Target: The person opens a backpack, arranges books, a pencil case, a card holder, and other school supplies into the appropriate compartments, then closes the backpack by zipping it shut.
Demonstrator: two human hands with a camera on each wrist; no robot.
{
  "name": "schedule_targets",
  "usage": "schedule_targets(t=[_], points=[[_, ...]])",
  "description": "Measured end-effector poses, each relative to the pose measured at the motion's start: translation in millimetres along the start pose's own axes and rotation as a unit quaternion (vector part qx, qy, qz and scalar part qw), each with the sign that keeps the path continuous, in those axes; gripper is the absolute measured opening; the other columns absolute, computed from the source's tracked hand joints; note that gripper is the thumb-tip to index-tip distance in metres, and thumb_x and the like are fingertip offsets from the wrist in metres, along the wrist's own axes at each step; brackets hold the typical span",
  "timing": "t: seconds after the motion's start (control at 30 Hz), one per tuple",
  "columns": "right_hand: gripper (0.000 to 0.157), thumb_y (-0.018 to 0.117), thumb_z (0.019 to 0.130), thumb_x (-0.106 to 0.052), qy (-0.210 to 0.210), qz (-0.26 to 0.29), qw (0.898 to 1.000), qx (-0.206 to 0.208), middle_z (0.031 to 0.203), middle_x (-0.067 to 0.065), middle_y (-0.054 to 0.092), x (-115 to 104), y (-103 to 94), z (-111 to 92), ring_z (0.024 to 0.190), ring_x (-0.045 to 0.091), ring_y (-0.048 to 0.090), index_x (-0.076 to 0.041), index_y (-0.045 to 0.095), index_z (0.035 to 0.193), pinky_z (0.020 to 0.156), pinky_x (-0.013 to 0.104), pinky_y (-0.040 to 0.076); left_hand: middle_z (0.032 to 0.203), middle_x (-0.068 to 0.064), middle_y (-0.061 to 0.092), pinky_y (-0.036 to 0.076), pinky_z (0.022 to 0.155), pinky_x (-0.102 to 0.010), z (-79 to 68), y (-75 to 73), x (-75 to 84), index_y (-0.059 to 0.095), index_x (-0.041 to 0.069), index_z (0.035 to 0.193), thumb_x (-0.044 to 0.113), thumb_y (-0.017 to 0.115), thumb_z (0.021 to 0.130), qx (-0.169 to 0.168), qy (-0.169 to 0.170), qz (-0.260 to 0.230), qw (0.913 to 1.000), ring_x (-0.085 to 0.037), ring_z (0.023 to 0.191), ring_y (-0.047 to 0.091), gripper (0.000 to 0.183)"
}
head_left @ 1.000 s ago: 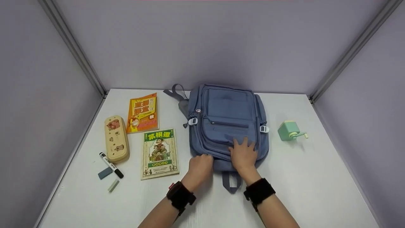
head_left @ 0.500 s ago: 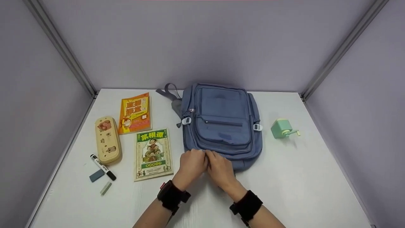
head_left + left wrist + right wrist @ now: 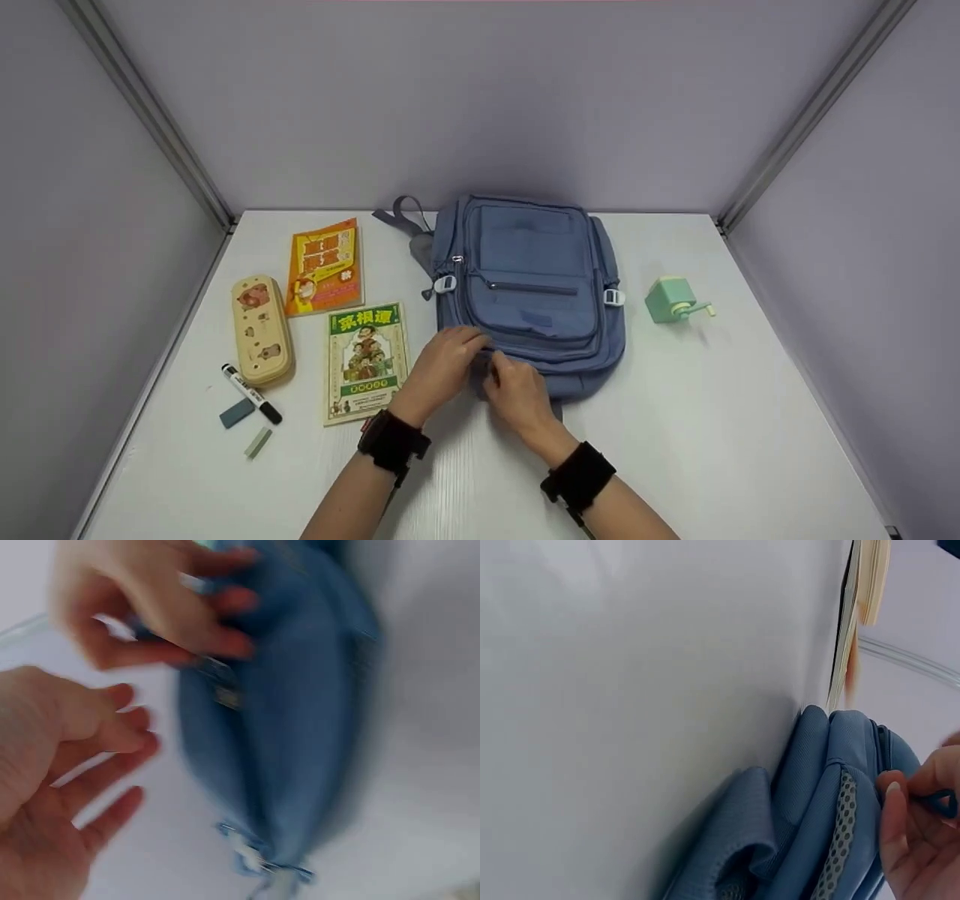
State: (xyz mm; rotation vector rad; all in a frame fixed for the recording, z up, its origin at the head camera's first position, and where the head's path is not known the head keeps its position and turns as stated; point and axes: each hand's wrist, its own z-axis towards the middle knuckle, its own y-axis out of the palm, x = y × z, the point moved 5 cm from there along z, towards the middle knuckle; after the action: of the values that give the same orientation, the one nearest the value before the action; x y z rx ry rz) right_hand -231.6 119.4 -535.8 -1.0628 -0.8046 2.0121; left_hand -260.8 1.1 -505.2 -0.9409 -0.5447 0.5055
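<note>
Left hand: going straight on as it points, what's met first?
Likely the blue fabric backpack, near its lower edge; the left hand points that way, though depth is unclear.

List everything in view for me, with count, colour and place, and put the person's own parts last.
Backpack: one, blue, mid-table
Orange book: one, orange and yellow, left of the backpack, farther back
Cartoon book: one, green and cream, left of the backpack, nearer
Pencil case: one, cream, left of the books
Marker: one, black and white, by the case's near end
Eraser-like block: one, blue-grey, beside the marker
Small block: one, pale green-grey, nearer than the marker
Crank box, perhaps a sharpener: one, green, right of the backpack
Table: one, white, underneath
Panels: three, pale grey-lilac, back and sides
Wristbands: two, black, one per wrist
Left hand: one, bare, at the backpack's near left corner
Right hand: one, bare, beside it, pinching at the backpack
</note>
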Motion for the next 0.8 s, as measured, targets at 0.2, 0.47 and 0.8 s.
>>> schedule_targets(t=[0.2, 0.47, 0.8], points=[[0.014, 0.073, 0.077, 0.002, 0.027, 0.011, 0.999, -0.021, 0.065, 0.001, 0.064, 1.4, 1.2, 3.1, 0.058, 0.018, 0.063, -0.009, 0.066, 0.071, 0.05, 0.032, 0.049, 0.121, -0.01, 0.067, 0.037, 0.107, -0.047, -9.8, 18.3, -16.3, 0.072, 0.003, 0.113, -0.014, 0.065, 0.081, -0.042, 0.047, -0.011, 0.998, -0.029, 0.12, 0.058, 0.037], [0.006, 0.076, 0.081, 0.001, 0.053, 0.045, 0.997, -0.034, 0.074, 0.004, 0.069, 8.3, -4.0, 2.4, 0.067, 0.018, 0.066, -0.005, 0.074, 0.079, 0.059, 0.032, 0.053, 0.116, -0.007, 0.07, 0.049, 0.094, -0.042, -10.4, 21.9, -27.2, 0.077, 0.009, 0.105, -0.003, 0.065, 0.087, -0.032, 0.027, -0.021, 0.9989, -0.027, 0.114, 0.062, 0.025], [0.003, 0.075, 0.081, -0.002, 0.086, 0.028, 0.994, -0.057, 0.076, 0.006, 0.072, 20.4, -26.4, -2.9, 0.066, 0.018, 0.068, -0.004, 0.077, 0.08, 0.058, 0.031, 0.054, 0.112, -0.009, 0.071, 0.05, 0.093, -0.043, -11.7, 21.7, -21.6, 0.077, 0.008, 0.103, 0.002, 0.064, 0.089, -0.013, 0.072, -0.015, 0.9972, -0.027, 0.108, 0.066, 0.019]])
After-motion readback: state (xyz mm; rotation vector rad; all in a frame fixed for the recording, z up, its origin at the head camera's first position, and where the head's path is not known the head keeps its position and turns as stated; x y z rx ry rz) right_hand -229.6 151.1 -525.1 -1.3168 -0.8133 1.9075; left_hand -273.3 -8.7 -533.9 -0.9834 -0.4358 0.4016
